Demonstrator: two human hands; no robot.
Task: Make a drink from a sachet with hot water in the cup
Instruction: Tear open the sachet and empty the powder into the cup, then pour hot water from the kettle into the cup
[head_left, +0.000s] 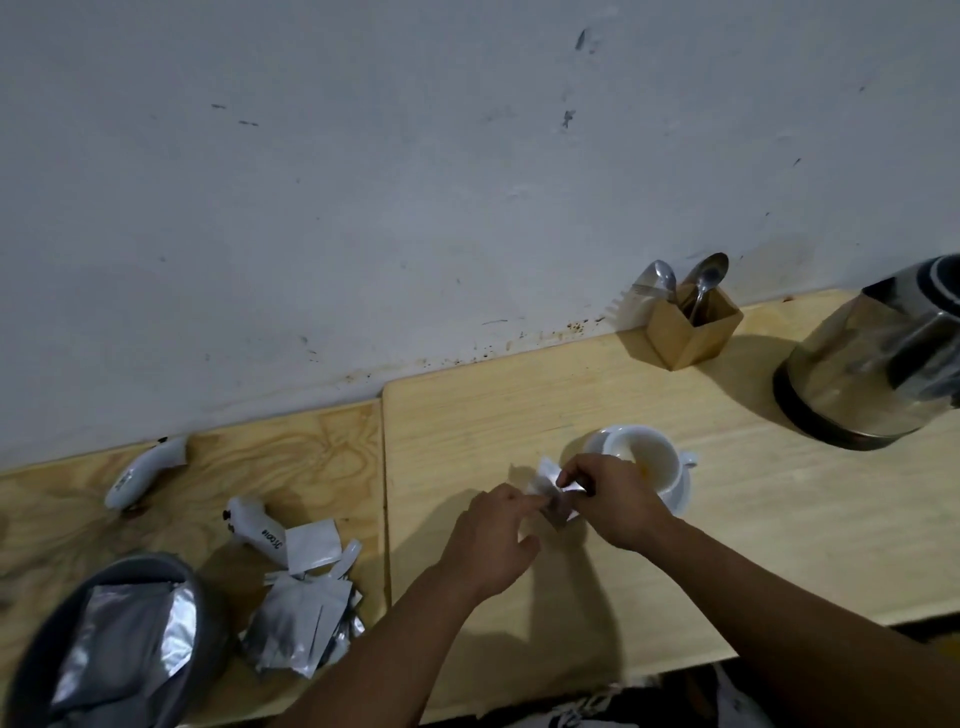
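While both hands pinch one silver sachet (555, 493) between them, the left hand (488, 540) at its near-left end and the right hand (610, 501) at its far-right end, its long axis points toward the single white cup (644, 457) just beyond, nearest the right hand. Farther right stands one kettle (872, 364); two spoons (691, 283) sit in the holder.

Both hands, left (493, 538) and right (615, 499), pinch a sachet (553, 491) between them. Cup (647, 462) just beyond the grip. Kettle (878, 358) far right of it.
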